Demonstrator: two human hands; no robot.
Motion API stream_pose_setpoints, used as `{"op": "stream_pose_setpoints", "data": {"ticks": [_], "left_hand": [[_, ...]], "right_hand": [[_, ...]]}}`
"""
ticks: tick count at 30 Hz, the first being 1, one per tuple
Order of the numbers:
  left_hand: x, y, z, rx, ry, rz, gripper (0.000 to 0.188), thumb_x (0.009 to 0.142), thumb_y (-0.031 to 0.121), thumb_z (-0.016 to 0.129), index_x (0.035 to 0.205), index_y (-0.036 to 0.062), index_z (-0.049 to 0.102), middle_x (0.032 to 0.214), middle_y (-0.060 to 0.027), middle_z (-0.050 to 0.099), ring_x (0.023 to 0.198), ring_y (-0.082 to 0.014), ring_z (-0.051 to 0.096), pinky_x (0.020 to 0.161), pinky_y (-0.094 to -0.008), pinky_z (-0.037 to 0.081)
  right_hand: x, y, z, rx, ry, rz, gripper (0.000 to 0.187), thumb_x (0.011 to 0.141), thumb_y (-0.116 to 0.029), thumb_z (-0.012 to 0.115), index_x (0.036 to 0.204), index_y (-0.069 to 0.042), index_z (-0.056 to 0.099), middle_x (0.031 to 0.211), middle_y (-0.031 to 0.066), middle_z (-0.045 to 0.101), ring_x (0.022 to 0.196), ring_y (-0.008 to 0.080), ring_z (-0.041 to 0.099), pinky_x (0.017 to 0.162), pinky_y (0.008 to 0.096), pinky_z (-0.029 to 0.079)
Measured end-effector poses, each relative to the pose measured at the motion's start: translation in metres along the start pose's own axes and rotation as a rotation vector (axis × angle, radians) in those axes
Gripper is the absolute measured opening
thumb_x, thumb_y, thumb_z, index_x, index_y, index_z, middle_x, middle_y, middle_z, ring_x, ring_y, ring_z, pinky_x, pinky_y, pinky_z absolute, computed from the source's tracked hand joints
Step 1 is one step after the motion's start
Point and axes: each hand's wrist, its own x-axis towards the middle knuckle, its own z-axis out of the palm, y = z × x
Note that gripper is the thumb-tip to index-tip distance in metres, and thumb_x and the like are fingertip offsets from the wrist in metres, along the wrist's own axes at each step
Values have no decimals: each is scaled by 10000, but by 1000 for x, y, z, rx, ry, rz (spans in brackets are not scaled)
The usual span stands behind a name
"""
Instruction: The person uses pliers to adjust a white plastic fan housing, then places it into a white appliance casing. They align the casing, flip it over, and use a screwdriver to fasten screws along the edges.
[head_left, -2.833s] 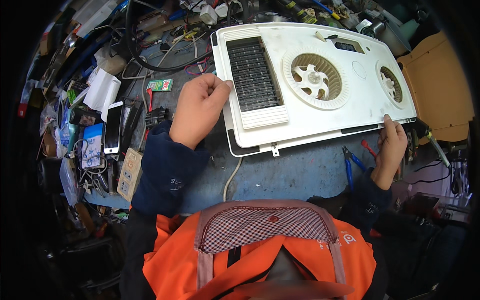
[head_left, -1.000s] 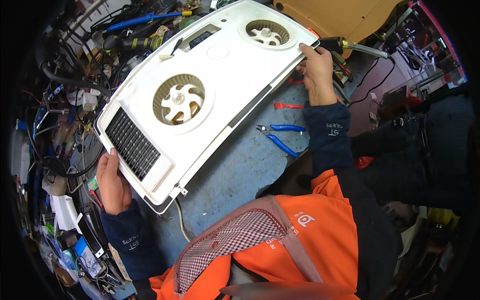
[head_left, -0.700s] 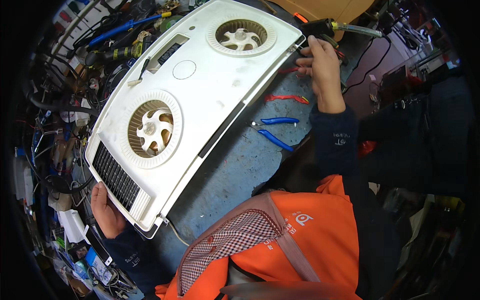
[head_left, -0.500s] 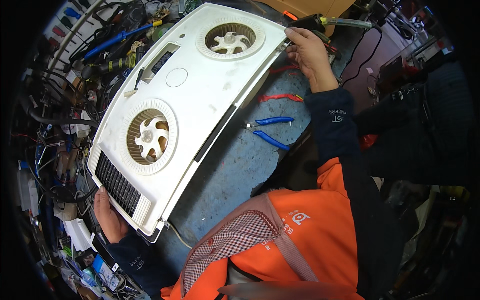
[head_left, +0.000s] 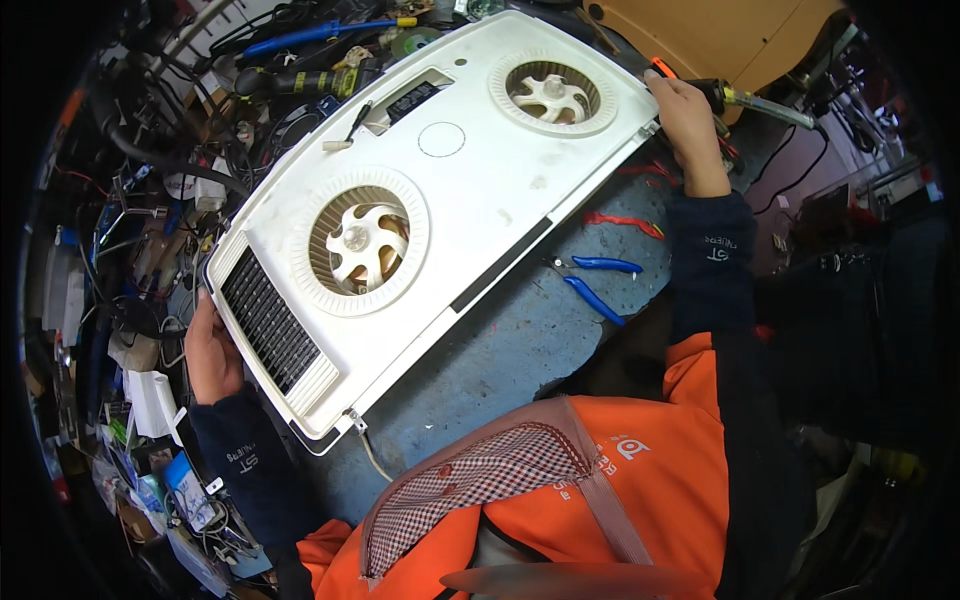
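A white appliance housing (head_left: 480, 190) with two round fan openings lies slanted across the workbench in front of me. Curved blades show in the near fan wheel (head_left: 360, 245) and the far fan wheel (head_left: 553, 98). At its left end, beside a black grille (head_left: 270, 318), my left hand (head_left: 212, 350) grips the edge, with some fingers hidden. My right hand (head_left: 690, 125) pinches the far right corner, thumb and fingers closed. A short cable with a white plug (head_left: 338, 146) lies on top near a rectangular slot. Blue-handled cutters (head_left: 598, 285) rest opened on the bench, apart from both hands.
A red strip (head_left: 625, 222) lies on the blue bench top (head_left: 480, 345). Behind my right hand is a soldering-iron-like tool (head_left: 765, 106). Tangled cables, a drill-like tool (head_left: 310, 82) and a blue rod (head_left: 310, 36) crowd the back left. A cardboard box (head_left: 730, 35) stands behind.
The view has swung, so everything sits further right, and the housing looks turned clockwise. My left hand has moved along the grille end toward its far corner. The right hand keeps its corner.
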Motion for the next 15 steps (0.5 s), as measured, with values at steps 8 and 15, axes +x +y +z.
{"op": "stream_pose_setpoints", "data": {"ticks": [8, 15], "left_hand": [[32, -6, -30, 43, 3, 34, 233, 1079, 229, 669, 1083, -4, 662, 1034, -96, 736, 901, -171, 702, 868, -324, 575], [15, -4, 3, 105, 107, 116, 251, 1023, 244, 754, 888, 64, 643, 828, -28, 681, 714, -117, 617, 696, -287, 503]], "right_hand": [[38, -86, 54, -498, -336, -373, 674, 1038, -488, 644, 1579, -98, 539, 1545, 258, 575, 1393, 400, 593, 1170, 396, 459], [16, -101, 115, -1102, -494, -555, 757, 1025, -738, 478, 1654, -318, 446, 1748, 136, 337, 1630, 378, 249, 1309, 515, 259]]}}
